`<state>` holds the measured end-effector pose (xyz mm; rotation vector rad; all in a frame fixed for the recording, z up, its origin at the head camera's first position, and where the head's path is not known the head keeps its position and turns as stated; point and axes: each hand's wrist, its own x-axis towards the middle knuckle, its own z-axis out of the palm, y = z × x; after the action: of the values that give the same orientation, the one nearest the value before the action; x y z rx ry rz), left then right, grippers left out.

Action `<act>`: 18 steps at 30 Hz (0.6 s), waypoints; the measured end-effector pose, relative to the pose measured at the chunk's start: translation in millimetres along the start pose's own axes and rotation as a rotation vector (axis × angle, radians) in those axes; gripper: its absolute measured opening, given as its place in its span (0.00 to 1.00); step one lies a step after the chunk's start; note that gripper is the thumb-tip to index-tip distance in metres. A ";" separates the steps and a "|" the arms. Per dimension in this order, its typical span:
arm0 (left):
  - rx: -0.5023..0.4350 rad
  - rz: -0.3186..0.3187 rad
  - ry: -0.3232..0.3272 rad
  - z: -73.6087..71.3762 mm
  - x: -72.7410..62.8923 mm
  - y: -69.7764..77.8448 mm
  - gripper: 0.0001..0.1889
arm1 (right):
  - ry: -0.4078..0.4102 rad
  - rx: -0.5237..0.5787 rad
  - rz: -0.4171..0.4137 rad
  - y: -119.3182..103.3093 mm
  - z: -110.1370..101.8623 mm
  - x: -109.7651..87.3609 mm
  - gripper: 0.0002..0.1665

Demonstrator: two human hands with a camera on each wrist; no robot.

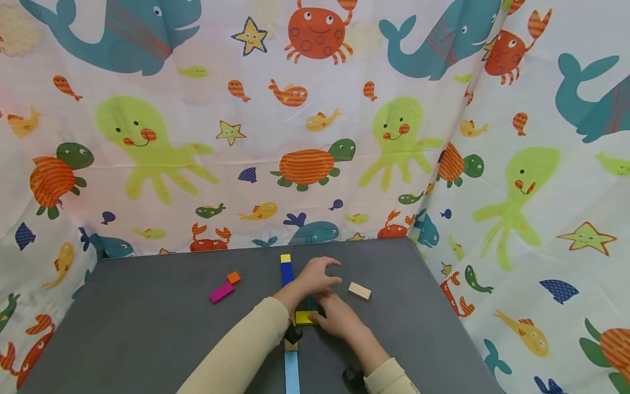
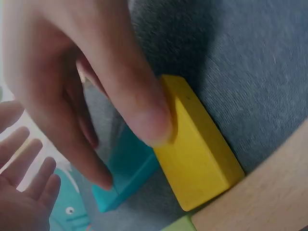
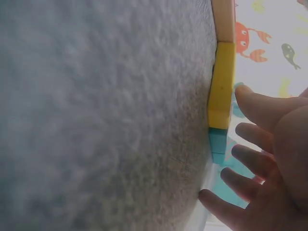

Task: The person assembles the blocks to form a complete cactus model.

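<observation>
My right hand (image 1: 339,314) comes in from the right with its thumb on a yellow block (image 2: 195,154). Its index fingertip lies over a teal block (image 2: 122,175) that extends from the yellow one. In the right wrist view its fingers (image 3: 250,161) look spread and nearly straight. The left hand (image 1: 312,276) hangs just beyond, fingers parted and pointing right, with nothing between them. One end of the yellow block meets a wooden block (image 2: 269,187); a green piece (image 2: 180,224) shows beside that joint. My left hand and forearm cover part of the block line.
Beyond my left hand the line continues with a blue block (image 1: 286,271) and a small yellow one (image 1: 285,258); a light blue block (image 1: 292,372) lies at its near end. A pale wooden block (image 1: 360,291) lies right, magenta (image 1: 221,293) and orange (image 1: 233,277) blocks left.
</observation>
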<state>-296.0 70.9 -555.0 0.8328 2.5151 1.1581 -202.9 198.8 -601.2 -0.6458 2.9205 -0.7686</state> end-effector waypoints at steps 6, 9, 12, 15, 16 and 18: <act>-0.003 -0.007 -0.090 1.6 9.9 -9.8 0.25 | -0.052 -0.064 0.038 -8.4 -2.0 -16.1 0.36; -0.010 0.006 -0.130 4.3 15.1 -9.9 0.25 | -0.069 -0.067 0.038 -13.1 -2.3 -24.1 0.34; 0.006 0.011 -0.169 10.5 21.7 -8.5 0.26 | -0.090 -0.069 0.044 -17.7 -3.0 -31.8 0.34; 0.037 0.006 -0.196 18.6 28.7 -7.3 0.25 | -0.106 -0.071 0.053 -20.6 -3.1 -38.0 0.33; 0.049 0.004 -0.204 21.6 31.0 -7.1 0.25 | -0.109 -0.073 0.052 -21.2 -3.0 -39.8 0.33; 0.077 0.006 -0.217 27.7 35.4 -6.8 0.24 | -0.116 -0.070 0.055 -21.3 -2.6 -43.0 0.33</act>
<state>-315.0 105.3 -577.8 0.9322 2.3921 0.9234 -156.0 200.8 -591.0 -0.5918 2.8569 -0.6053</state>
